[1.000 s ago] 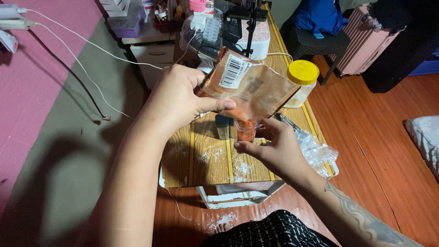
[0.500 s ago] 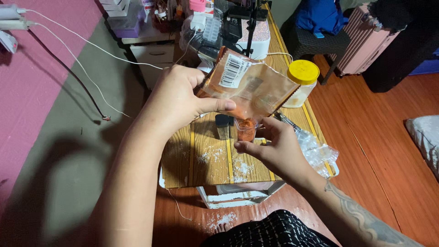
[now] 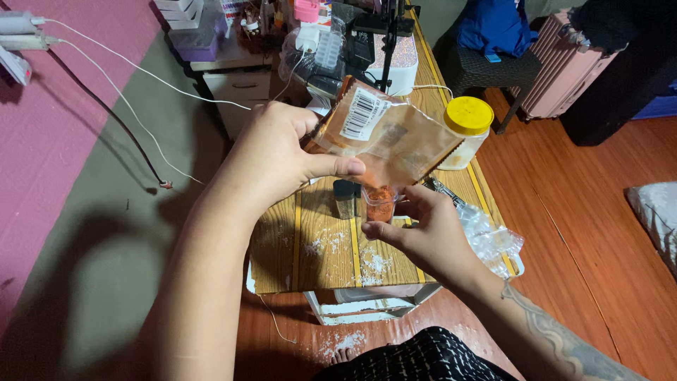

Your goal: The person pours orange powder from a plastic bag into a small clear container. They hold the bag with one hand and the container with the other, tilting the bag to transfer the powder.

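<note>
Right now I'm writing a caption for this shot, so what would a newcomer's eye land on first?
At centre, the left hand tilts a clear pouch of orange powder over a small clear container, which the right hand steadies above the wooden table. A yellow-lidded jar stands just right of the pouch, and white powder is scattered on the table's near edge.

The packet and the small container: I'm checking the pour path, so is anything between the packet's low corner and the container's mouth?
Nothing visible. The left hand tilts the packet right above the small clear container, held by the right hand. Only orange powder lies between them.
</note>
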